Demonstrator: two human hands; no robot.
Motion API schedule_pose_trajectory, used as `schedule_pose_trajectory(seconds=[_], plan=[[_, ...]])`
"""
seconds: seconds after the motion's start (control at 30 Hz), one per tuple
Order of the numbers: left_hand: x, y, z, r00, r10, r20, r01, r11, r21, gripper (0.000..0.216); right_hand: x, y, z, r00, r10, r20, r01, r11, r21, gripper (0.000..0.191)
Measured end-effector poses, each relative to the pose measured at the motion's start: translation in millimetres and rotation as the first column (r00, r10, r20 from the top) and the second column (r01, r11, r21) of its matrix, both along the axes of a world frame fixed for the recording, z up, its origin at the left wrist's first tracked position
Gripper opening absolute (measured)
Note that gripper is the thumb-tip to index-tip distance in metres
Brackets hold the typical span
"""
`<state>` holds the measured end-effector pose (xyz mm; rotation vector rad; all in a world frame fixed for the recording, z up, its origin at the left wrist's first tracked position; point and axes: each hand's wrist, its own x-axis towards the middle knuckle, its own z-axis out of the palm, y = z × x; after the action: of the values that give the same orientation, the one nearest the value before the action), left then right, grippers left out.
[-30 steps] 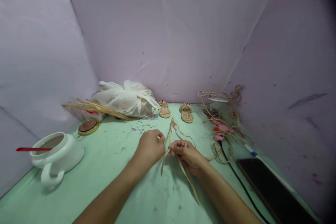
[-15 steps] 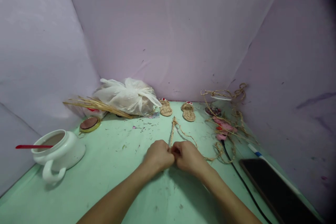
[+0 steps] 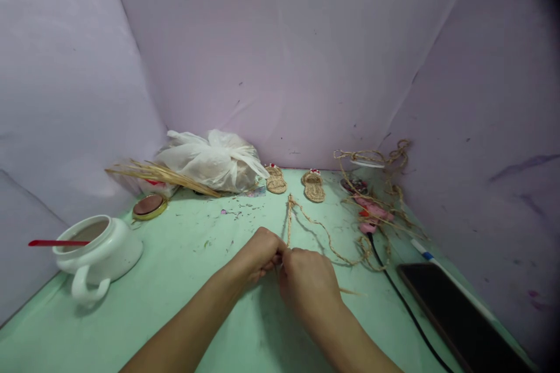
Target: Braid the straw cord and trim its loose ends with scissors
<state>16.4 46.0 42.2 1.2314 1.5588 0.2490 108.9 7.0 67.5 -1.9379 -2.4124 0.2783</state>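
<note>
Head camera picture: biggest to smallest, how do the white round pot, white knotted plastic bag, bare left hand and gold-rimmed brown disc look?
1. Pot and bag: too alike to rank; the pot is nearer.
2. Left hand.
3. Disc.

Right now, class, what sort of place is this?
Probably a craft corner: in view are twisted tan fibre cord, two tiny woven tan slippers and slender yellowish straw-like strands.

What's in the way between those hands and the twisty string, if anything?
Nothing that I can see. The twisted cord runs straight to where the left hand and right hand meet. The little sandals lie beyond it. The hands themselves hide its near end.
</note>
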Motion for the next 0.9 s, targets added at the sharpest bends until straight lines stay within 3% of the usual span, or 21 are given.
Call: schedule_pose_trajectory(seconds=[0.13,0.23,0.3,0.33,0.37,0.47,0.53,0.73,0.9], plan=[[-2,2,0.9,0.999,-0.033,0.038,0.033,0.999,0.004,0.028,2,-3,6.1,0.999,0.037,0.007,-0.037,0.999,-0.027,0.018],[-6,5,1.0,0.996,-0.078,0.049,0.078,0.997,0.008,0.027,19,6,11.9,0.990,0.011,-0.142,-0.011,1.000,-0.002,0.020],[-9,6,2.1,0.993,-0.104,0.059,0.104,0.995,0.010,0.025,32,17,11.0,0.945,-0.150,-0.292,0.169,0.985,0.040,0.027],[-10,7,2.9,0.991,-0.113,0.064,0.113,0.994,0.014,0.025,37,23,8.2,0.893,-0.209,-0.400,0.220,0.975,-0.017,0.027],[-11,7,3.8,0.991,-0.120,0.067,0.119,0.993,0.018,0.024,40,29,3.8,0.814,-0.273,-0.512,0.222,0.962,-0.161,0.026],[-11,5,6.9,0.990,-0.129,0.059,0.127,0.991,0.027,0.024,36,37,-13.9,0.747,-0.306,-0.590,0.092,0.927,-0.364,0.027],[-9,3,8.9,0.991,-0.130,0.038,0.129,0.991,0.032,0.025,29,38,-24.2,0.710,-0.326,-0.624,0.040,0.904,-0.427,0.025],[-10,3,4.3,0.984,-0.172,-0.049,0.176,0.981,0.083,0.025,25,39,-37.2,0.603,-0.382,-0.700,0.027,0.887,-0.461,0.012],[-22,8,-1.2,0.965,-0.186,-0.187,0.211,0.970,0.120,0.021,27,42,-41.6,0.518,-0.435,-0.736,0.021,0.867,-0.497,0.013]])
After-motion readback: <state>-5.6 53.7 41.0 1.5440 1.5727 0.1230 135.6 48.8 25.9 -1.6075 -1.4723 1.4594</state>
